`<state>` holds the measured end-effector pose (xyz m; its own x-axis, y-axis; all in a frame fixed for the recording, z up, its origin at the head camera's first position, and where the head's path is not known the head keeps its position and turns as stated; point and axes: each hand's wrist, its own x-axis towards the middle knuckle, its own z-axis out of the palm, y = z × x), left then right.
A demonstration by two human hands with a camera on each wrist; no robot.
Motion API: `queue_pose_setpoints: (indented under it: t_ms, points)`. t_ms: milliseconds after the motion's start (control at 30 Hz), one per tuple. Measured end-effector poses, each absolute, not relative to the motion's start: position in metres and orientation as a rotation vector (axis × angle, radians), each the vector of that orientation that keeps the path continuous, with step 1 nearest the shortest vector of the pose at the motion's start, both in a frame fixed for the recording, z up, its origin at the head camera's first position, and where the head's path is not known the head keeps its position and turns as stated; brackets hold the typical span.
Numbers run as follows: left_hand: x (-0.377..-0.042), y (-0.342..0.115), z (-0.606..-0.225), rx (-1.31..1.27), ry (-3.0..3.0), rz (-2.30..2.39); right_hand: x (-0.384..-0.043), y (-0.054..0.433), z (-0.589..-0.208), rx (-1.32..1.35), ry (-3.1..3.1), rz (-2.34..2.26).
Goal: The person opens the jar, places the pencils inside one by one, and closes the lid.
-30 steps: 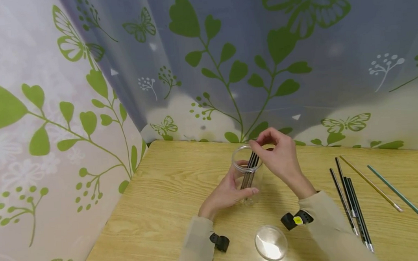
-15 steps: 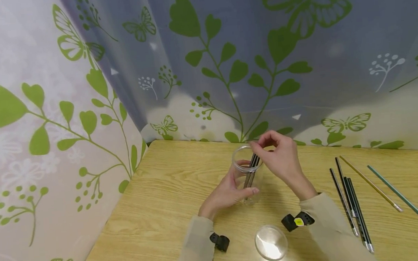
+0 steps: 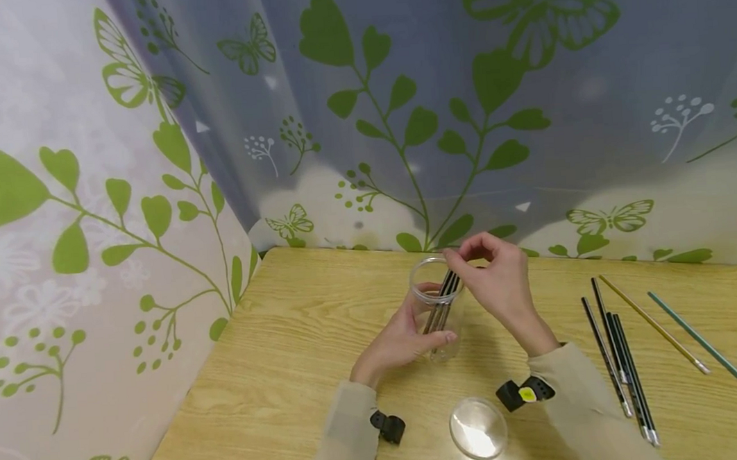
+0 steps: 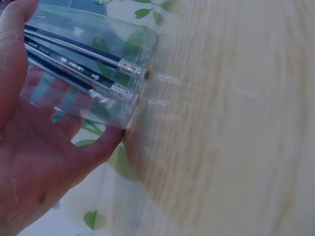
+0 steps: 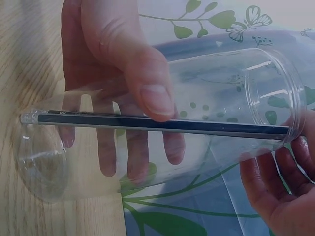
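Note:
A clear plastic jar (image 3: 452, 333) stands on the table, gripped by my left hand (image 3: 399, 336) with the thumb on one side and the fingers round the other. Inside it several black pencils (image 3: 443, 306) lean toward the right side of the rim, their silver-and-eraser ends down at the bottom in the left wrist view. My right hand (image 3: 499, 279) is at the rim, thumb and forefinger pinching the upper ends of those pencils. The fingertips partly hide these ends. In the right wrist view the right hand (image 5: 280, 196) shows at the jar's mouth.
A round clear lid (image 3: 478, 429) lies on the wooden table (image 3: 286, 331) between my forearms. To the right lie several black pencils (image 3: 626, 373), a yellow pencil (image 3: 655, 323) and a teal pencil (image 3: 712, 347). A leaf-patterned curtain (image 3: 364, 154) borders the table's back edge.
My right hand has moved slightly down and right at the rim. The pencils' lower parts have shifted and spread a little in the jar. The left hand and jar stay in place.

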<state>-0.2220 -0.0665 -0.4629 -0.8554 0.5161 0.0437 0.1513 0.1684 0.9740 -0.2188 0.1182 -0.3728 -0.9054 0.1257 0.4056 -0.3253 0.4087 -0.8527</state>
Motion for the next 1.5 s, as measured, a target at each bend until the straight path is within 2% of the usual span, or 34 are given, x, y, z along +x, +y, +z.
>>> queue_pose_setpoints:
  t_ms: [300,933,1167,1500]
  points:
    - [-0.223,-0.068,-0.464,0.631,2.142,1.728,-0.217,0.121,-0.376,0.206,-2.354,1.483]
    - [-0.224,-0.067,-0.464,0.646,2.145,1.726,-0.215,0.136,-0.376,0.262,-2.313,1.897]
    - [-0.225,-0.066,-0.465,0.643,2.155,1.721,-0.206,0.157,-0.382,0.317,-2.374,1.691]
    - [-0.222,-0.067,-0.463,0.63,2.152,1.707,-0.186,0.189,-0.389,0.241,-2.495,1.391]
